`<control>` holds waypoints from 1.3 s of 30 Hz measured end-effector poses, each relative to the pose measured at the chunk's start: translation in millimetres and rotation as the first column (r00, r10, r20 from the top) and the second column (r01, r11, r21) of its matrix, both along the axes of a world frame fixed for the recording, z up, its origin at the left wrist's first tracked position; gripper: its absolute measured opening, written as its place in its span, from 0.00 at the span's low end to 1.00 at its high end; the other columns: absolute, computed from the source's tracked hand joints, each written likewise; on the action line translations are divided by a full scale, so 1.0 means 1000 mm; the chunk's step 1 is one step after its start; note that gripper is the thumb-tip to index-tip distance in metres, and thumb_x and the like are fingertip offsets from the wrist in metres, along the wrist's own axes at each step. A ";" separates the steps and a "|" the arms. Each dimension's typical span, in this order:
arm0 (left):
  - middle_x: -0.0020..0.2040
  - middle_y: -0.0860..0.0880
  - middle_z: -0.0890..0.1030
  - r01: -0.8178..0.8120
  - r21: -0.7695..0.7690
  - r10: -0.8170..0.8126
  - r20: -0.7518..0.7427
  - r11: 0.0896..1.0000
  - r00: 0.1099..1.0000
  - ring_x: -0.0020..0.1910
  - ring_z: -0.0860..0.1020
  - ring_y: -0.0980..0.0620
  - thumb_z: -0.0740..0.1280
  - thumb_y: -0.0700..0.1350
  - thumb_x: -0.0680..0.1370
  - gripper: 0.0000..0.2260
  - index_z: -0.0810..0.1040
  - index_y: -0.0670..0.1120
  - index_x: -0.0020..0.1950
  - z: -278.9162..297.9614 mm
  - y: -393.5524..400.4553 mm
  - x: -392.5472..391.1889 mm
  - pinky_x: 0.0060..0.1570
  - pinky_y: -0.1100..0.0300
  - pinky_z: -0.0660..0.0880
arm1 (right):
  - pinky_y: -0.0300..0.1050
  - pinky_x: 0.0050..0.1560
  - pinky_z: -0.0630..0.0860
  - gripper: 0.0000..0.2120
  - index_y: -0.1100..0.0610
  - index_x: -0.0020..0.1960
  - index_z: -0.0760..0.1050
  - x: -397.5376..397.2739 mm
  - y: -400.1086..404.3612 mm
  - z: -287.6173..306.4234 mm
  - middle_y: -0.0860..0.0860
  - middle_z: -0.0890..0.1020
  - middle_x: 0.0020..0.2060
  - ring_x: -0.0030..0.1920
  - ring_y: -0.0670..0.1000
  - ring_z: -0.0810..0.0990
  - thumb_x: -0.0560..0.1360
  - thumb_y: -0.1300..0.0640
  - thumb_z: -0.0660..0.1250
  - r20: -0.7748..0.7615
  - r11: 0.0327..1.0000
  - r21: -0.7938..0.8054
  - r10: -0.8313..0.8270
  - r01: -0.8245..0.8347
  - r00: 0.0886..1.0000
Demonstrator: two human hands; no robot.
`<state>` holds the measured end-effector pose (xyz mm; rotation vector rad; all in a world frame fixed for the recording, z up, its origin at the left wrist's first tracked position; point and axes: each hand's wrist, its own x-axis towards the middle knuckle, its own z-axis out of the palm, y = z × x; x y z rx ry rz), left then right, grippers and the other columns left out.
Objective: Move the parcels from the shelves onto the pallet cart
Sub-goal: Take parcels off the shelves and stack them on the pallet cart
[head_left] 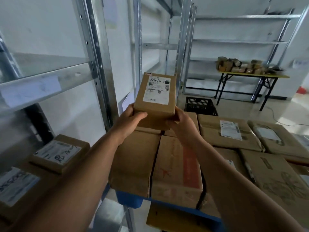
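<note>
Head view shows our left hand (129,118) and right hand (181,120) gripping a small brown labelled cardboard parcel (156,96) above many stacked cartons (229,131) on the blue pallet cart (128,200), while two labelled shelf parcels (60,153) remain.

Both bare forearms reach forward and slightly up from the lower edge of the view, converging toward the middle. The left hand (129,118) closes its grip on the near left corner of a small parcel (156,97), thumb laid across the front face and fingers wrapped behind. The right hand (181,122) holds the near right corner, thumb on the side and fingers curled underneath.
</note>
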<state>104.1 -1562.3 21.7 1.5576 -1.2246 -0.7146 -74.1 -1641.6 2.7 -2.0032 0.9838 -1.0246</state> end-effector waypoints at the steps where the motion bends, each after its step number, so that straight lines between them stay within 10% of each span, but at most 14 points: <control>1: 0.49 0.64 0.73 -0.008 0.014 0.007 0.010 1.000 1.000 0.49 0.71 0.64 0.64 0.51 0.77 0.17 0.67 0.58 0.64 -0.003 -0.010 0.006 0.43 0.65 0.66 | 0.46 0.58 0.74 0.23 0.48 0.69 0.67 0.006 -0.010 -0.002 0.51 0.77 0.60 0.59 0.51 0.76 0.76 0.58 0.65 -0.018 1.000 0.005 -0.004 0.004 1.000; 30: 0.54 0.47 0.73 -0.250 0.328 0.191 0.203 0.911 0.960 0.42 0.73 0.52 0.56 0.35 0.76 0.25 0.58 0.49 0.72 -0.068 -0.103 0.046 0.32 0.62 0.66 | 0.41 0.37 0.67 0.11 0.54 0.56 0.74 0.053 -0.080 -0.064 0.51 0.79 0.50 0.46 0.50 0.75 0.74 0.58 0.66 -0.435 0.988 0.080 -0.085 0.133 0.897; 36: 0.69 0.43 0.68 -0.267 0.354 0.223 0.162 0.896 0.961 0.46 0.73 0.51 0.57 0.34 0.77 0.33 0.45 0.51 0.77 -0.064 -0.091 0.035 0.30 0.64 0.65 | 0.42 0.39 0.67 0.08 0.53 0.53 0.74 0.053 -0.075 -0.061 0.49 0.78 0.47 0.45 0.49 0.74 0.74 0.56 0.65 -0.439 0.990 0.057 -0.090 0.127 0.894; 39: 0.71 0.42 0.66 -0.277 0.313 0.232 0.174 0.909 0.957 0.62 0.71 0.44 0.59 0.36 0.77 0.34 0.45 0.50 0.77 -0.059 -0.081 0.028 0.45 0.57 0.74 | 0.40 0.34 0.65 0.03 0.46 0.44 0.70 0.046 -0.067 -0.057 0.45 0.75 0.40 0.43 0.49 0.75 0.75 0.53 0.64 -0.425 0.990 0.011 -0.123 0.141 0.897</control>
